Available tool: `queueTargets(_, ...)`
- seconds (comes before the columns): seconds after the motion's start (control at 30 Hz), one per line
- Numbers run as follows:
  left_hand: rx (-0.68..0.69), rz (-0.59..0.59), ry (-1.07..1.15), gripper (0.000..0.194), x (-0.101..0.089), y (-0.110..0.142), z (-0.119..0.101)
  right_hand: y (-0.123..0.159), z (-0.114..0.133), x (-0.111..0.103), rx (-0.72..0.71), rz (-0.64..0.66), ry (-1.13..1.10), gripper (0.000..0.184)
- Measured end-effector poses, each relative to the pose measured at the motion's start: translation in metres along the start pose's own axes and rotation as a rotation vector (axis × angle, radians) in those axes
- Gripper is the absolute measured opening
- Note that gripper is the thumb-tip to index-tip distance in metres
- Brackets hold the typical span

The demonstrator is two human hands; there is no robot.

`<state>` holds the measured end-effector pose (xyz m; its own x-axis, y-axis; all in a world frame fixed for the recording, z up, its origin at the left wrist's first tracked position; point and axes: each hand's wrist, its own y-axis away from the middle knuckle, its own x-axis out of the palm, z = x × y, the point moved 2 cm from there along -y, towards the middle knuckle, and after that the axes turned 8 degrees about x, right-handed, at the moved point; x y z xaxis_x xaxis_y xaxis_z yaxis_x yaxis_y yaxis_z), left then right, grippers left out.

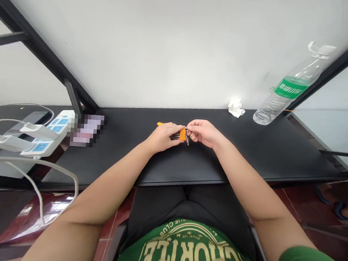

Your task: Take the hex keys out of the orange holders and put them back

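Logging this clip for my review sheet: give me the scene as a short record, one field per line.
Left hand: holds an orange holder with thin metal rods
Right hand: curled at the rod ends; whether it grips one is unclear
Surface: black tabletop, beneath both hands
Picture left: white power strip, adapters plugged in
Picture right: crumpled white tissue; clear bottle with green label

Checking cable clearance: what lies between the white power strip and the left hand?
In the head view, a flat item, pixelated beyond naming, lies beside the power strip; then black tabletop reaches toward the left hand.
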<state>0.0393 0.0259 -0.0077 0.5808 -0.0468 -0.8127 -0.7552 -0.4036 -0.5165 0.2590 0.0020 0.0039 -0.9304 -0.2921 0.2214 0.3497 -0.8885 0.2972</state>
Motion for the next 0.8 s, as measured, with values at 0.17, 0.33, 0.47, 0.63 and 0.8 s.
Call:
queueTargets(0.17, 0.023, -0.039, 0.026, 0.046, 0.010, 0.001, 0.001, 0.004, 0.000, -0.008, 0.011, 0.116, -0.045, 0.035)
queueTargets(0.33, 0.081, -0.058, 0.027, 0.047, 0.017, 0.002, 0.001, -0.002, -0.004, -0.008, 0.040, 0.081, -0.023, 0.039)
queueTargets(0.47, 0.102, -0.028, -0.063, 0.042, 0.021, 0.001, -0.002, -0.004, -0.006, -0.005, 0.021, -0.074, 0.147, 0.034)
queueTargets(0.63, 0.081, 0.042, -0.096, 0.036, 0.021, -0.002, -0.008, 0.003, -0.006, 0.005, -0.143, -0.187, 0.557, 0.017)
queueTargets(0.8, 0.024, 0.036, -0.105, 0.032, 0.011, -0.004, -0.008, 0.013, 0.003, 0.008, -0.382, -0.259, 0.762, 0.006)
